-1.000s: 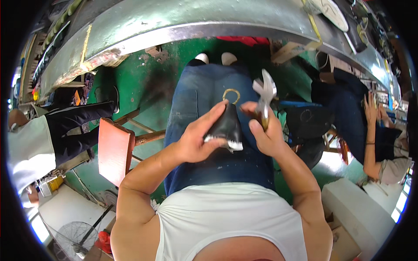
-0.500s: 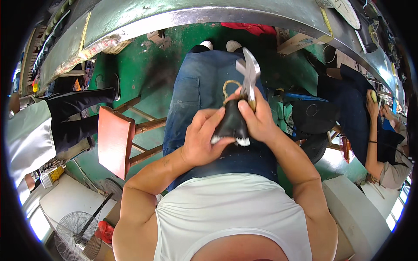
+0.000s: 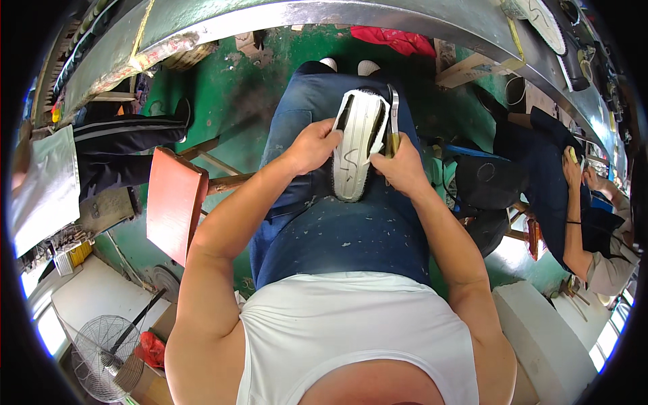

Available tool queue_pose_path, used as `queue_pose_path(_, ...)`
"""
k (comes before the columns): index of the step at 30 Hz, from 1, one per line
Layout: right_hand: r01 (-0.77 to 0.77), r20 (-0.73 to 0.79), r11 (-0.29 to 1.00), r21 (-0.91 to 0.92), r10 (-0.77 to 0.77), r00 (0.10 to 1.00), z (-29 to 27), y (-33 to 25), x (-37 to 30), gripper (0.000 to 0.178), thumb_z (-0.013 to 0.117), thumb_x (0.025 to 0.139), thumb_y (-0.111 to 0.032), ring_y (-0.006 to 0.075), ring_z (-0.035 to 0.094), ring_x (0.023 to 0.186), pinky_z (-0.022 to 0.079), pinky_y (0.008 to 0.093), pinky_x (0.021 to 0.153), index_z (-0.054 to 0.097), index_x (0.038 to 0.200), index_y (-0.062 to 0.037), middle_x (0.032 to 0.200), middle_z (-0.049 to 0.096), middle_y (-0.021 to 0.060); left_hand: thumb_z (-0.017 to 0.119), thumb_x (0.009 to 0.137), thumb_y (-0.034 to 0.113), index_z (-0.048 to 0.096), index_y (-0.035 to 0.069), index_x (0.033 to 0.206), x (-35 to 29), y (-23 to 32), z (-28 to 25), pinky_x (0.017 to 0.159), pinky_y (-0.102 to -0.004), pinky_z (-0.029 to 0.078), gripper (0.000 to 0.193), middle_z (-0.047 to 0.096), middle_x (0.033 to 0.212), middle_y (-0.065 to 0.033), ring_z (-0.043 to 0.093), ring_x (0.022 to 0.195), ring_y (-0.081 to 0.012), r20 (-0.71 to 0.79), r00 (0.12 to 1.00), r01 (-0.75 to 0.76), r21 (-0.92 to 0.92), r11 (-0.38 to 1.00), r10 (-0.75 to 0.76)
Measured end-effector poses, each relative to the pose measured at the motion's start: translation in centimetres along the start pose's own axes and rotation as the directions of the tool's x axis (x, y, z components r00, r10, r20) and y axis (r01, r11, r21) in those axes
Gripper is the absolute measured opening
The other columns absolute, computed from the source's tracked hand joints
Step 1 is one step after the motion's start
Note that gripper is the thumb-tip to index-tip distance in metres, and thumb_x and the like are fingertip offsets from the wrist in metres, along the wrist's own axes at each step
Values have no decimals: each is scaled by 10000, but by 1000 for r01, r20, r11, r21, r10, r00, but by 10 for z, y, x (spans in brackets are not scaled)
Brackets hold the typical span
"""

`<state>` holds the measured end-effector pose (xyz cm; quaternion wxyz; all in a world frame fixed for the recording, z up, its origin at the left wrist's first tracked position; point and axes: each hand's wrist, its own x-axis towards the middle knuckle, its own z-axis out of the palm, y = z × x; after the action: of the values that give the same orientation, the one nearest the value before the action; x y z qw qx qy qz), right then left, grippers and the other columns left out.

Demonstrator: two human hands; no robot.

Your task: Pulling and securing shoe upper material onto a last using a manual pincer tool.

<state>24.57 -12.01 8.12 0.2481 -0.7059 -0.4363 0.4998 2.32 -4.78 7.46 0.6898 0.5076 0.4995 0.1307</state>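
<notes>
A black shoe upper on a last lies sole side up on my lap, its white bottom [image 3: 356, 145] facing me with a dark pen mark on it. A white lining edge shows around the rim at the far end and right side. My left hand [image 3: 314, 145] is closed on the shoe's left edge, thumb near the rim. Lasting pincers [image 3: 394, 108] stand along the shoe's right side, metal head pointing away from me. My right hand [image 3: 403, 166] is closed around their handle, its thumb and finger also at the white lining on the right rim.
A metal-edged workbench [image 3: 283, 25] curves across the far side. An orange-brown stool seat [image 3: 174, 202] is at my left, with a wire fan [image 3: 108, 358] behind it. Co-workers sit on both sides; one's arm [image 3: 576, 223] shows at right. Another white-soled shoe [image 3: 540, 23] lies on the bench.
The shoe has turned from its black end showing to its white bottom facing up, and moved farther from me. My left hand has shifted to its left edge; the pincers now sit alongside.
</notes>
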Motion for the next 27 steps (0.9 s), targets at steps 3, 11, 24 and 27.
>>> queue_pose_path(3,72,37,997,-32,-71,997,-6,5,-14,437,592,787,-70,321,693,1040,539,381,891,527,1199,59,1098,699,191,527,896,20,578,45,1306,-24,19,3,783,-279,520,414,654,1080,-37,617,885,-117,85,992,-89,-32,996,91)
queue_pose_path(11,-47,-35,995,-89,44,998,-12,-6,-12,535,766,789,-340,236,703,899,552,368,745,584,1104,52,970,706,179,574,813,-67,358,37,1514,-28,9,22,1115,-338,383,741,551,1376,-99,499,1292,-175,219,971,-4,-376,927,93)
queue_pose_path(24,96,220,966,-240,-42,975,-65,-13,-47,360,602,959,-304,328,701,793,536,413,754,579,1120,18,840,706,144,659,911,82,67,59,1608,-35,-17,34,1179,-345,284,914,380,1538,-145,374,1410,-218,122,986,-87,-201,976,113)
queue_pose_path(27,227,386,832,-506,-16,922,-77,-32,-58,378,593,967,-280,454,654,872,526,485,799,572,1209,10,923,703,193,645,902,77,16,10,1588,-35,-14,35,1184,-348,281,933,383,1526,-224,385,1419,-269,146,979,-121,-136,983,141)
